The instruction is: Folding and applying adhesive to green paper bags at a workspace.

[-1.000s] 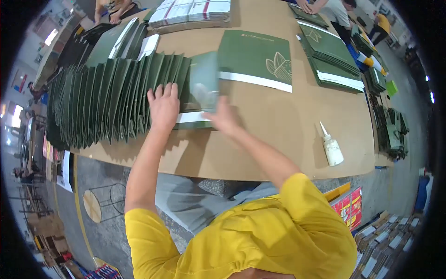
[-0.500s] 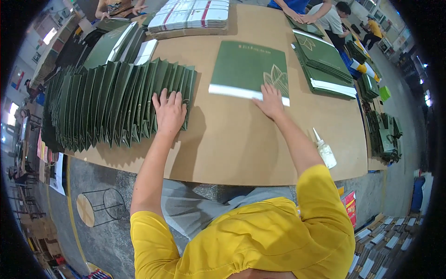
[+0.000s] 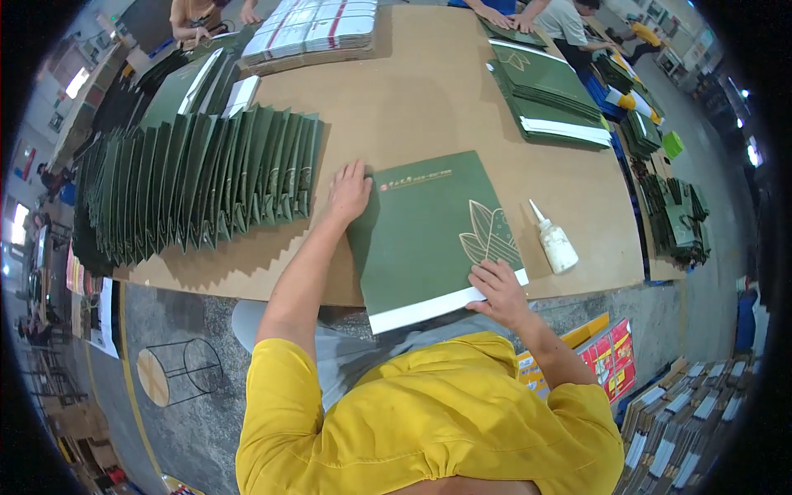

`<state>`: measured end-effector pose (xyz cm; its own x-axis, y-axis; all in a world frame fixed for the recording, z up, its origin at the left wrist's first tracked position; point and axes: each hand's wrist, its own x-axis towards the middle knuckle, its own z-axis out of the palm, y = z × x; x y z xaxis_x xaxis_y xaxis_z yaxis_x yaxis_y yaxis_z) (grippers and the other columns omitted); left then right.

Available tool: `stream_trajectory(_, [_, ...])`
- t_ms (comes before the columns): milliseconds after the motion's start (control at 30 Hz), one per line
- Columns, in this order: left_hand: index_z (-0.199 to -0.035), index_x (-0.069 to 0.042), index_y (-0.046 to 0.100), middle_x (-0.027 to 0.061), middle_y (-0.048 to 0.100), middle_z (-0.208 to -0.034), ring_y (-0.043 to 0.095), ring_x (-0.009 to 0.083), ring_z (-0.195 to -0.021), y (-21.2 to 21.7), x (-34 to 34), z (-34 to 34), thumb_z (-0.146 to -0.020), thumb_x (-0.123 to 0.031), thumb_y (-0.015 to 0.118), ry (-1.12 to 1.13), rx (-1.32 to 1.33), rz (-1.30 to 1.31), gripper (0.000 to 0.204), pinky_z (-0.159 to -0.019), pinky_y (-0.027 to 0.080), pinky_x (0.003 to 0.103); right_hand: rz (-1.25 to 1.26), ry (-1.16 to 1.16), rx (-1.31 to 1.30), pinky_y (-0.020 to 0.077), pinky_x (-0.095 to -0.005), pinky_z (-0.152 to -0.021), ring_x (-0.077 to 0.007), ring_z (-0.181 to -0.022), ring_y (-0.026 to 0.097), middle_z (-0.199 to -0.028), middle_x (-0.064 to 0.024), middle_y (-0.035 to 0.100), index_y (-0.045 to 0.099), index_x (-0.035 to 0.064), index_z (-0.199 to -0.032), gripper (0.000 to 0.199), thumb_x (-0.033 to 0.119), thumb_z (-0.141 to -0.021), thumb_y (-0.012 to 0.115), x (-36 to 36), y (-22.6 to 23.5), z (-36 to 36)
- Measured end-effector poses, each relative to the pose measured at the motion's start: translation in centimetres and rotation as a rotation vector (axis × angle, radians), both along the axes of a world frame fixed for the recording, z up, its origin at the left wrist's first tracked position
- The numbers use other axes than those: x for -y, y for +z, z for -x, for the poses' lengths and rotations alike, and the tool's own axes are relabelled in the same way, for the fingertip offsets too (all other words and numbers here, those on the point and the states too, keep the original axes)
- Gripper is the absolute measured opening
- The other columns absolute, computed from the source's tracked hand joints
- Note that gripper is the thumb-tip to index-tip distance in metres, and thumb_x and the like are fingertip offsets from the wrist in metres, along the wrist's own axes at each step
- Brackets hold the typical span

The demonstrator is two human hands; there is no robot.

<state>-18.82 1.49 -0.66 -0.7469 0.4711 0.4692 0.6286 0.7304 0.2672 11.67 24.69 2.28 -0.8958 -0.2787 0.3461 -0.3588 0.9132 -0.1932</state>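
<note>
A flat green paper bag (image 3: 421,239) with a gold leaf print and a white strip lies before me, its lower edge jutting past the table's front edge. At its upper left edge rests my left hand (image 3: 350,194), fingers stretched out. My right hand (image 3: 500,294) lies over the lower right corner, fingers spread on the green face and the white strip. To the left stands a long row of upright green paper bags (image 3: 198,181) with folded sides. A white squeeze bottle (image 3: 558,246) with a pointed nozzle stands right of the flat bag.
Stacked flat green bags (image 3: 549,91) lie at the far right. A bundle of white sheets (image 3: 313,33) with red bands sits at the back of the brown table (image 3: 412,99). Other people's hands work at the far edge. A round stool (image 3: 154,378) stands on the floor at left.
The flat bag has come nearer and turned slightly, with my right hand on it. My left hand has left the row of upright bags and moved right to the flat bag's edge.
</note>
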Motion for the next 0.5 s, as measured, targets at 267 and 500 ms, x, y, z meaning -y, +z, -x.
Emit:
stream_trajectory(267, [-0.076,-0.004,0.066,0.0131,0.063,-0.083,0.06,0.0312,-0.085,4.4,0.2,-1.0,-0.082,-0.018,0.056,-0.047,-0.022,0.39,0.019,-0.075,0.049,0.041,0.168,-0.052,0.095,0.027,-0.0494,-0.103,-0.0289,-0.119,0.042,-0.12,-0.0095,0.052,0.057,0.0069,-0.11,0.047,0.036,-0.074,0.068,0.2,-0.1,-1.2])
stream_trajectory(500, [-0.078,-0.005,0.066,0.0164,0.063,-0.085,0.061,0.0323,-0.08,8.2,0.8,-3.3,-0.081,-0.022,0.058,0.032,0.191,0.264,0.019,-0.074,0.049,0.04,0.213,-0.055,0.098,0.0286,-0.0485,-0.102,-0.0298,-0.117,0.043,-0.118,-0.0098,0.052,0.058,0.0077,-0.108,0.043,0.033,-0.075,0.068,0.0,-0.2,-1.0])
